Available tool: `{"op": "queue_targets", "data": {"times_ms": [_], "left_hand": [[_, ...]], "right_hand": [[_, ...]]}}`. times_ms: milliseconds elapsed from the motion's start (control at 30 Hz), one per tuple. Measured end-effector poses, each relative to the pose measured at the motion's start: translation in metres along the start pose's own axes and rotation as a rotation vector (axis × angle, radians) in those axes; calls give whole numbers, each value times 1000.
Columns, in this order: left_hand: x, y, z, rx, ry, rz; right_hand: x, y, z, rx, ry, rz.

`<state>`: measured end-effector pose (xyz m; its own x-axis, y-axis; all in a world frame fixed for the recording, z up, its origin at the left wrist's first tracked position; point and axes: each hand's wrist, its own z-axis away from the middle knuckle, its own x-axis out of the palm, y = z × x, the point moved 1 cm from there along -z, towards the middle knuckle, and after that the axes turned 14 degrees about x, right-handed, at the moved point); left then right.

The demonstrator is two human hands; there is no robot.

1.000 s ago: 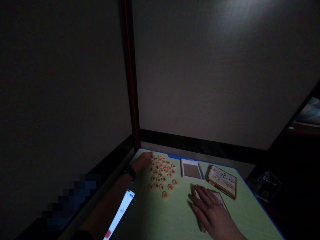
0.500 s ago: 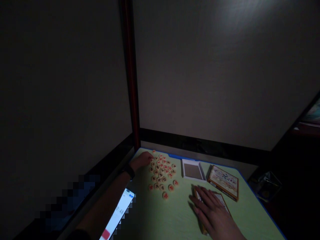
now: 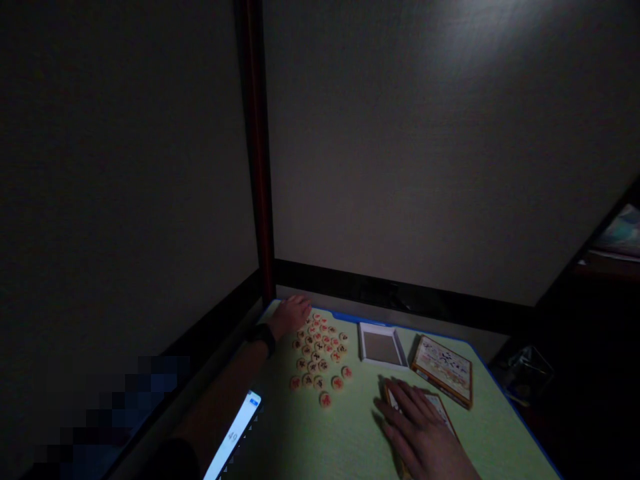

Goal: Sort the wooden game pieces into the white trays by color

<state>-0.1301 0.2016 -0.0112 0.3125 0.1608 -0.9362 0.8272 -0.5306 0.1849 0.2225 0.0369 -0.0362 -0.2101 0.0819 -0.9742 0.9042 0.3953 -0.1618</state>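
Observation:
My left hand [image 3: 293,315], with a dark band on its wrist, reaches to the far left of the table. Its fingers are stretched out beside the farthest xiangqi pieces [image 3: 319,347] and partly cover that spot. These round wooden discs carry red or black characters and lie loosely spread. My right hand [image 3: 423,427] rests flat, fingers somewhat apart, on a brown-edged game box [image 3: 440,405] near the front. Much of that box is hidden under the hand.
A shallow white open tray [image 3: 367,357] stands behind the pieces. To its right lies a second printed box [image 3: 445,367]. A lit phone [image 3: 234,437] is at the front left. Walls border the green table [image 3: 350,440] at the back and left.
My left hand has moved slightly farther out, its fingers now extended over the far pieces instead of curled. The right hand stays on the box. The view has shifted a little.

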Motion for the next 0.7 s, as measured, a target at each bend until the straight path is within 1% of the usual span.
{"op": "queue_targets", "data": {"times_ms": [133, 267, 500, 700], "left_hand": [[19, 8, 0, -2, -39, -23], [29, 14, 7, 23, -37, -28], [28, 31, 13, 117, 12, -13], [25, 36, 15, 171, 32, 30]], "right_hand": [[0, 1, 0, -38, 39, -17], [-3, -2, 0, -27, 43, -15], [-8, -9, 1, 38, -32, -15], [-6, -8, 0, 53, -50, -54]]}}
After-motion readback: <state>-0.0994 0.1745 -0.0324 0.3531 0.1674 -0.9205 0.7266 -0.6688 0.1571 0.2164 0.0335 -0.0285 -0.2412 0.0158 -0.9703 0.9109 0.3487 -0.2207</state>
